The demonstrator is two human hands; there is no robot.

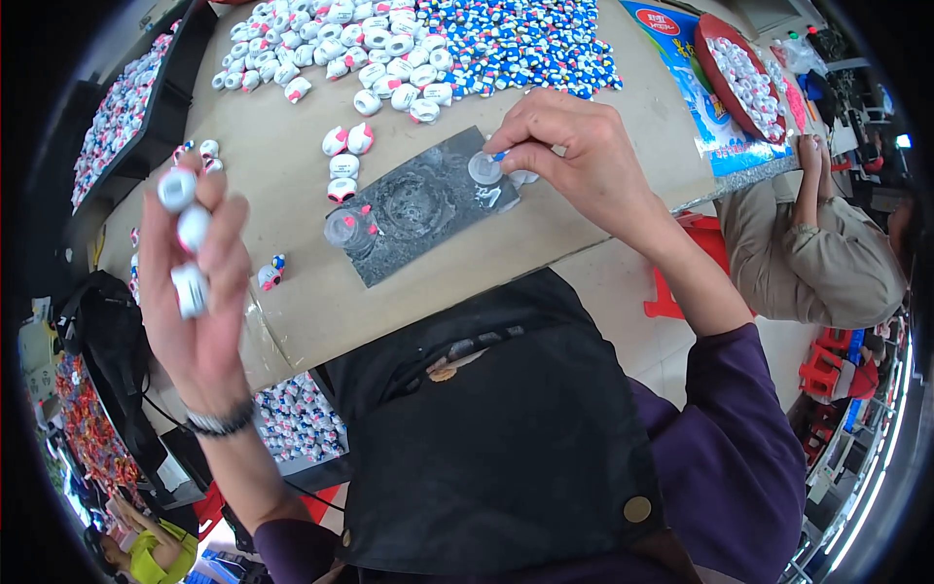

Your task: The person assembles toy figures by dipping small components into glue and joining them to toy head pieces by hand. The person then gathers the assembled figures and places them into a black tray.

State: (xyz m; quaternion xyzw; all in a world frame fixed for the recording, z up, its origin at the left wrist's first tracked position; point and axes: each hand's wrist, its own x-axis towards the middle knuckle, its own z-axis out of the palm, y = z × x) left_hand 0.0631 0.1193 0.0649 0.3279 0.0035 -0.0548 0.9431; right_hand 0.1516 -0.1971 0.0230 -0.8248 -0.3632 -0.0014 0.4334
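My left hand (216, 326) is raised at the left, palm up, with several white toy heads (192, 291) held between its curled fingers; it is slightly blurred. My right hand (593, 161) pinches a tiny blue-and-white piece (499, 156) over a small round clear dish (484, 169). That dish sits on the far right end of a dark grey slab (389, 255). At the slab's left end stands another clear dish (342, 230), with pink bits beside it. Several white-and-pink heads (342, 166) are lined up behind the slab. A small assembled figure (271, 273) lies near my left hand.
Heaps of white heads (389, 49) and small blue pieces (530, 44) cover the table's far side. A red bowl (715, 78) of white pieces stands far right. Dark trays of pieces (126, 117) (297, 419) lie left and below the table edge. Another person (827, 243) sits at right.
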